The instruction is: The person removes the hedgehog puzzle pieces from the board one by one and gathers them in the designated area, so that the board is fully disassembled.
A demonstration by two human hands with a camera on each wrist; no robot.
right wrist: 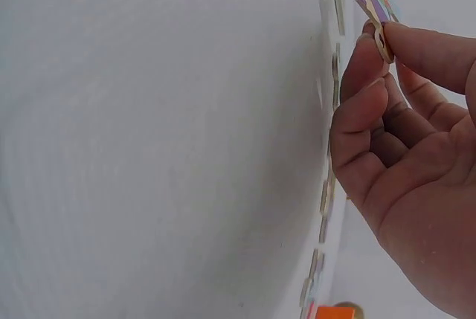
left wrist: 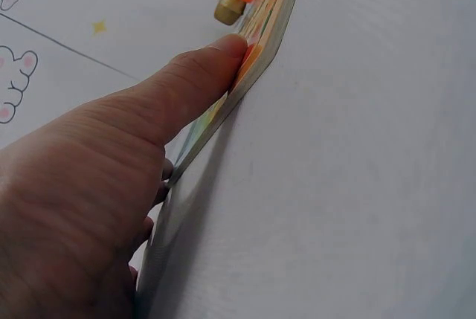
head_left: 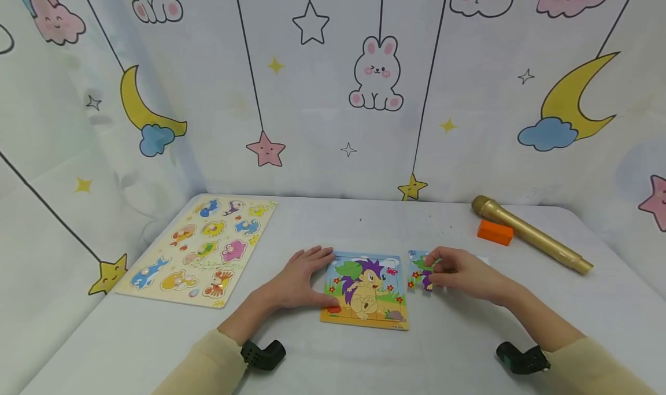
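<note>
A square jigsaw board (head_left: 367,291) with a purple-haired hedgehog picture lies on the white table. My left hand (head_left: 304,276) rests along its left side, fingers stretched to the upper corner; the thumb (left wrist: 197,73) presses near the lower left edge. Right of the board, my right hand (head_left: 463,273) pinches a small puzzle piece (right wrist: 374,18) between thumb and fingertips. The piece shows purple on its face and a pale wooden edge. Beside that hand lie other puzzle pieces (head_left: 416,262), blue and green with red flowers, partly hidden by the fingers.
At left lies a cream puzzle board (head_left: 200,253) with several animal shapes. An orange block (head_left: 495,232) and a gold microphone (head_left: 536,233) lie at the back right. A patterned cloth (head_left: 322,94) hangs behind the table. Each wrist wears a black device (head_left: 264,355).
</note>
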